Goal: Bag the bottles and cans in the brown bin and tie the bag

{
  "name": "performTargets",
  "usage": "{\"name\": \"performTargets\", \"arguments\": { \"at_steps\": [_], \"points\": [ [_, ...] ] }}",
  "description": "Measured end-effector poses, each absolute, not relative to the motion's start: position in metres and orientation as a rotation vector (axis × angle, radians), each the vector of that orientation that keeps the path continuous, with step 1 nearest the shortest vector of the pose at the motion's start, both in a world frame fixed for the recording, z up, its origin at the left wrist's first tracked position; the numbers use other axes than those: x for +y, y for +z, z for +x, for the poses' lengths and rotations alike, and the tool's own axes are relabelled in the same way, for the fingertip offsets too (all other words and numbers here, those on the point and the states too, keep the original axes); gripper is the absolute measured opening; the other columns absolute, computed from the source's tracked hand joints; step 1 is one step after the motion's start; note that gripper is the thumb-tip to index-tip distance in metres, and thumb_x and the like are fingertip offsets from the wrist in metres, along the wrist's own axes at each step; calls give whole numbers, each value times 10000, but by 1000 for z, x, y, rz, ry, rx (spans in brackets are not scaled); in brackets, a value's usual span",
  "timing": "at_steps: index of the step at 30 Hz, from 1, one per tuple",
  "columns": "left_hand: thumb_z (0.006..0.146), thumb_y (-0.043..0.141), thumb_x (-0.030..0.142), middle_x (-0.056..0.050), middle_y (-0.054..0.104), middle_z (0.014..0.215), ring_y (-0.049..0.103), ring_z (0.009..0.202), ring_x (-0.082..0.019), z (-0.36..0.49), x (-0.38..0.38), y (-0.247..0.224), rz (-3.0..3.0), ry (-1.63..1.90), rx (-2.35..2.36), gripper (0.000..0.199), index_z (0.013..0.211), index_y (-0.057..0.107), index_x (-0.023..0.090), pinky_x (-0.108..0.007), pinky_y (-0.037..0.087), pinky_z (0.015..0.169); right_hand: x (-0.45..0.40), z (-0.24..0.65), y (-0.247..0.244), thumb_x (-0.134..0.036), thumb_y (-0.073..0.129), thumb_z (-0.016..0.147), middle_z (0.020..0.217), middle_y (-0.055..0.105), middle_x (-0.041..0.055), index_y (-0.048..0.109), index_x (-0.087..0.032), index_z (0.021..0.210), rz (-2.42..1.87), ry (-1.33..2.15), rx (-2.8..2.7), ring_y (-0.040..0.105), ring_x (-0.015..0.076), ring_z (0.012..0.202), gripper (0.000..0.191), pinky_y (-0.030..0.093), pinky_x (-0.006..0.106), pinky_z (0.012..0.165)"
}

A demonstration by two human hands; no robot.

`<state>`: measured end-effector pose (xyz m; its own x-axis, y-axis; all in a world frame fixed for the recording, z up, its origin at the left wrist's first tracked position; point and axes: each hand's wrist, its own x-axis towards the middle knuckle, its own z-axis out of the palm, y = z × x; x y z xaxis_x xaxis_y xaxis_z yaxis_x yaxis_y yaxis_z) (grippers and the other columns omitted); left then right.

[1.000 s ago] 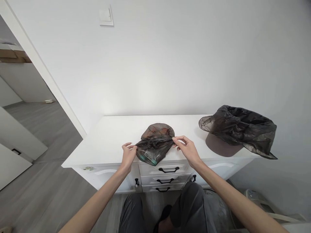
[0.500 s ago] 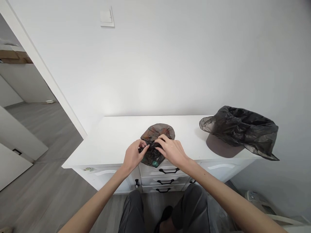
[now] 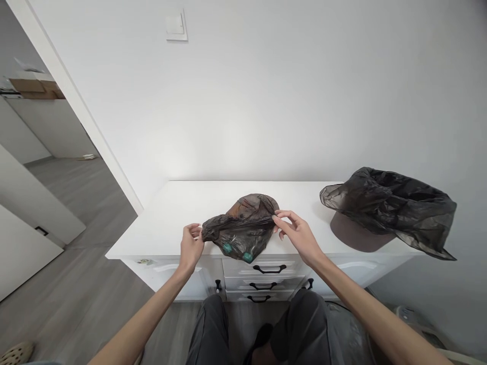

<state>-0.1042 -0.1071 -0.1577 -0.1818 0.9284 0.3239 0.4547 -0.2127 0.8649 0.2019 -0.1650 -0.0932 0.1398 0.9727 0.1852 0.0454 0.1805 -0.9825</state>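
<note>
Pale grey wall (image 3: 289, 101) fills the far side, with a light switch (image 3: 175, 24) high on the left. Against it stands a white cabinet (image 3: 198, 200), its near face carrying three drawers with black handles (image 3: 269, 268). Near the middle of the top, toward the near edge, is a small dark bag (image 3: 243, 233), thin enough to show orange-brown tones on its far side and two teal spots at its near end, which reaches past the cabinet's edge in this view. Both hands are on it, well apart: the left hand (image 3: 191, 247) pinches a gathered left corner, the right hand (image 3: 299, 235) pinches the right side between thumb and fingers — the plastic is drawn out in creases between them. To the right sits a brown container (image 3: 359, 235) with a larger black bag (image 3: 391, 203) draped loosely over it. Grey trousers (image 3: 312, 324) show at the near side; far left, cardboard (image 3: 34, 88) lies beyond a doorway.
</note>
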Motion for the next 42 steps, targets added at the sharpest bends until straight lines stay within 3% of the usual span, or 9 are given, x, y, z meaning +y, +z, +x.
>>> {"name": "performTargets", "arguments": {
  "at_steps": [5, 8, 11, 15, 23, 30, 34, 39, 42],
  "points": [
    [872, 565, 189, -138, 589, 1197, 574, 1183, -287, -96, -123, -135, 2127, 1679, 1523, 296, 1166, 538, 213, -492, 482, 1006, -169, 208, -111, -471, 774, 813, 1283, 541, 71, 566, -239, 1038, -1112, 1050, -1227, 588, 107, 709, 384, 461, 274, 550],
    [921, 477, 151, -112, 650, 1160, 603, 1156, -280, -81, -132, -117, 2592, 1318, 1215, 268, 1142, 599, 239, -486, 463, 1022, -165, 209, -121, -408, 769, 803, 1294, 504, 50, 511, -267, 1121, -1105, 1011, -1211, 556, 98, 716, 433, 458, 259, 534],
    [984, 454, 227, -99, 704, 1125, 633, 1109, -284, -70, -135, -115, 2719, 860, 1148, 276, 1201, 624, 241, -486, 449, 1032, -156, 211, -129, -367, 740, 793, 1283, 488, 47, 476, -274, 1147, -1120, 968, -1176, 565, 99, 726, 452, 454, 253, 530],
    [1010, 463, 266, -82, 730, 1082, 650, 992, -266, -73, -140, -131, 2786, 726, 1160, 272, 1212, 644, 248, -511, 399, 1084, -145, 221, -139, -352, 709, 759, 1251, 510, 54, 463, -263, 1151, -1158, 934, -1140, 585, 110, 712, 471, 443, 259, 525],
    [1000, 490, 230, -62, 721, 1021, 646, 954, -243, -108, -164, -144, 2958, 588, 1136, 206, 1102, 667, 254, -486, 432, 1021, -117, 257, -188, -380, 702, 728, 1208, 592, 82, 503, -229, 1097, -1329, 878, -1014, 624, 147, 730, 445, 461, 276, 548],
    [948, 569, 207, -31, 702, 897, 630, 873, -225, -120, -195, -144, 3031, 607, 1115, 112, 913, 661, 261, -490, 452, 978, -91, 280, -222, -398, 696, 726, 1162, 604, 66, 503, -220, 1103, -1343, 903, -1029, 603, 123, 663, 460, 433, 262, 516],
    [961, 540, 201, -18, 713, 878, 654, 917, -250, -124, -201, -152, 2980, 571, 1193, 131, 922, 645, 270, -504, 437, 984, -88, 286, -233, -413, 706, 769, 1125, 636, 63, 521, -214, 1121, -1342, 924, -1091, 596, 125, 650, 444, 411, 257, 514],
    [1033, 388, 246, -36, 737, 940, 684, 782, -222, -117, -192, -158, 2644, 667, 1435, 205, 1088, 585, 260, -464, 465, 913, -91, 288, -239, -453, 708, 796, 1038, 675, 66, 558, -197, 1092, -1354, 884, -1153, 571, 126, 621, 419, 421, 270, 547],
    [1006, 469, 348, -48, 722, 841, 681, 761, -267, -103, -187, -159, 2575, 735, 1515, 146, 974, 580, 259, -479, 474, 871, -91, 287, -238, -467, 713, 793, 1010, 673, 57, 568, -190, 1081, -1355, 877, -1149, 565, 121, 605, 425, 426, 272, 557]
  ]
}}
